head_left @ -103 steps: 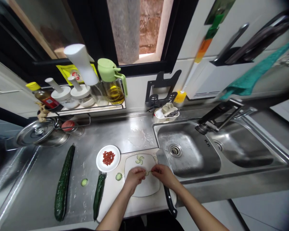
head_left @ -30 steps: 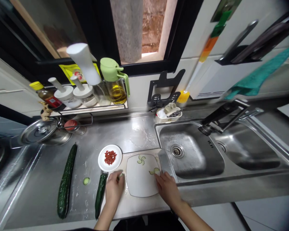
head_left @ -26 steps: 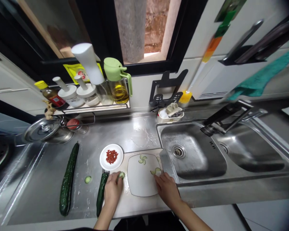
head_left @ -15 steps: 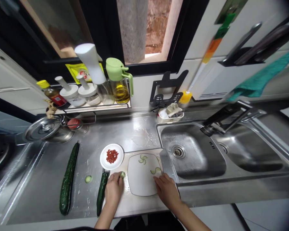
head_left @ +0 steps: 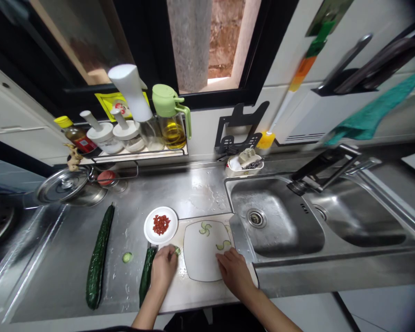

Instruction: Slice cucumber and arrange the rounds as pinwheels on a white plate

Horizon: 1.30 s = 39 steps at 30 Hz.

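Steel tabletop (head_left: 193,189) under the window; sink (head_left: 276,212) at right. Cutting board (head_left: 183,297) near centre, square plate (head_left: 199,258) on it. Long cucumber (head_left: 99,260) at left, well apart. Knife (head_left: 242,236) at board's right: blade visible; handle, seen 3.4 s ago, now hidden by the right hand. Hands then met over the plate with a thin strip; now separated. Right hand (head_left: 237,273): fingertips at plate's right edge; cannot tell whether its grip holds anything. Left hand (head_left: 163,268): at board's left, grip pinched on a cucumber slice (head_left: 177,251), partly covering the short cucumber (head_left: 145,274). Small dish (head_left: 148,227) of red pieces (head_left: 161,224) just beyond. Another slice (head_left: 127,257) between the cucumbers. Curved strips (head_left: 204,229) form a pinwheel, plate's far side; an S-shaped pair (head_left: 224,245) at right, not visible 3.4 s ago.
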### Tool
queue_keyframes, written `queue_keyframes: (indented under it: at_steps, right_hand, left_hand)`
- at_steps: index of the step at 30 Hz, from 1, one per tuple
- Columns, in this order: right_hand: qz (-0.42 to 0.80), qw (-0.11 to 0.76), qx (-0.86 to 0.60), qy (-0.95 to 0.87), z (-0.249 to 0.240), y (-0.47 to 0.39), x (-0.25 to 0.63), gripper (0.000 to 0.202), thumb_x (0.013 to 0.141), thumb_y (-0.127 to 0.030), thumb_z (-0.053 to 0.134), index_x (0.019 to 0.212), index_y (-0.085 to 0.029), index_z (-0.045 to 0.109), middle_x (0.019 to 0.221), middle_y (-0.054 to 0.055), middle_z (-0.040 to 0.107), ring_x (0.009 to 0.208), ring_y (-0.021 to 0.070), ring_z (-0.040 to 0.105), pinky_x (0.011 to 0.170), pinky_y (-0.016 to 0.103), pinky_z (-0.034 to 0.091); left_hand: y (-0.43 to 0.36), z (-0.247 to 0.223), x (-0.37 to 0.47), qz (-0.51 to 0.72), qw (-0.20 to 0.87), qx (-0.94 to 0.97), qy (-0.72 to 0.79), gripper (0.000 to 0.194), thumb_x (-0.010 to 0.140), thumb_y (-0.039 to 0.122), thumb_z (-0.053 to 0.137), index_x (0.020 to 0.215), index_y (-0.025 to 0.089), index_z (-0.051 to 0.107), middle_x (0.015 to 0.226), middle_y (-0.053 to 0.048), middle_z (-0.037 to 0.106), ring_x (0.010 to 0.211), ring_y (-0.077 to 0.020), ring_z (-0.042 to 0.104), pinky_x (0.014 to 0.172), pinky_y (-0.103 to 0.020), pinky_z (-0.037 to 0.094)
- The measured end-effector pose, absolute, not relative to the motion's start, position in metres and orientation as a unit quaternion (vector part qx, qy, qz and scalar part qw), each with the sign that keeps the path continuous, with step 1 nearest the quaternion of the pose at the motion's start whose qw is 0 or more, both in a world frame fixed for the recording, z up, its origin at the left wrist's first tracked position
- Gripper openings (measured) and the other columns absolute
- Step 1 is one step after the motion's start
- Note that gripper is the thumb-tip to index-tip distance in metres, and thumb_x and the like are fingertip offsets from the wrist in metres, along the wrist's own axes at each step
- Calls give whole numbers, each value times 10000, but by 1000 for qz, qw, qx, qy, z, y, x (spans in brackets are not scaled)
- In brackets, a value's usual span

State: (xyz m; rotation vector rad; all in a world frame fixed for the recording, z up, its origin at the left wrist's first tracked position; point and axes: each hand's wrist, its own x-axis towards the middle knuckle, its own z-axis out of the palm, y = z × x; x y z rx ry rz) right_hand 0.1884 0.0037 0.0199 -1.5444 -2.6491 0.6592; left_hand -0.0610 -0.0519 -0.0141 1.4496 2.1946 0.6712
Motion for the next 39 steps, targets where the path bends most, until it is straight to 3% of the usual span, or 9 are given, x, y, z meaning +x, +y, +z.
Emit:
queue_keyframes:
  at_steps: [8,16,21,26,32,39]
  right_hand:
    - [249,60,-474,-842,23,6,183,224,857,-137,452,904,-197,663,798,58,627,841,207,510,739,316,372]
    - [359,179,-442,-802,18,8,160,297,794,-127,512,1057,-198,631,966,74,625,939,205,522,850,346,411]
    - [391,197,-450,-778,23,13,156,124,802,-168,531,842,-198,645,840,41,644,859,189,549,806,330,412]
    - [409,181,-494,-745,32,16,165,123,813,-197,519,773,-211,634,785,19,648,830,180,563,777,306,407]
    - [382,178,-479,-770,38,15,180,136,826,-199,512,786,-214,642,776,19,646,821,173,560,781,304,403]
    - [388,182,-466,-774,42,14,199,168,840,-229,497,806,-225,662,800,39,657,857,192,566,778,318,422]
  left_hand:
    - [-51,-4,-64,267,272,504,775,123,742,247,498,719,198,609,710,-1,622,634,-137,534,633,-234,409]
    - [-36,22,-33,297,425,493,699,122,711,241,539,719,175,641,629,23,566,594,-104,464,579,-203,356]
    - [-23,25,-11,331,514,442,656,126,693,279,595,701,160,637,590,32,542,559,-91,446,550,-203,342]
    - [-17,20,-2,375,606,322,623,260,668,393,667,734,144,632,601,36,551,543,-66,444,534,-192,330]
    - [-9,17,11,282,737,115,604,483,649,582,634,830,135,607,587,22,569,424,-37,409,420,-172,178]
    - [3,17,26,268,801,54,533,470,485,320,808,874,136,622,627,27,589,466,-32,462,437,-160,220]
